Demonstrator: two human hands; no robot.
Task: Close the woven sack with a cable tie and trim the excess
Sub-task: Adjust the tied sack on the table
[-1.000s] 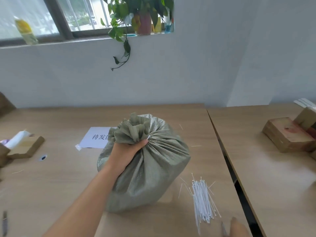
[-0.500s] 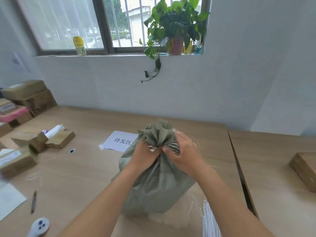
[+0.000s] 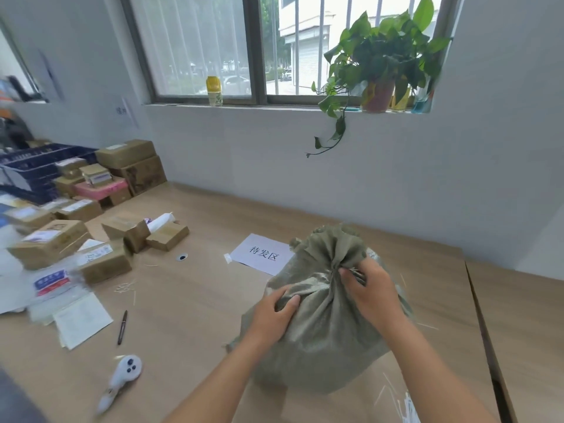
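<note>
A grey-green woven sack (image 3: 323, 346) stands full on the wooden table, its mouth gathered into a ruffled neck (image 3: 331, 248). My left hand (image 3: 274, 312) grips a fold of cloth on the sack's left shoulder, below the neck. My right hand (image 3: 370, 291) pinches the neck from the right, with thin white strands of a cable tie (image 3: 355, 271) showing at its fingertips. A bundle of white cable ties (image 3: 409, 406) lies at the bottom right edge, mostly cut off.
A white paper label (image 3: 262, 253) lies behind the sack. Left of it: a pen (image 3: 122, 326), a white handheld device (image 3: 122, 378), papers (image 3: 82, 320) and many cardboard parcels (image 3: 48, 244). A table seam (image 3: 485, 340) runs on the right. A potted plant (image 3: 381, 68) sits on the windowsill.
My right hand came up from the cable ties to the sack's neck. My left hand let go of the neck and slid down onto the sack's shoulder. The view swung left.
</note>
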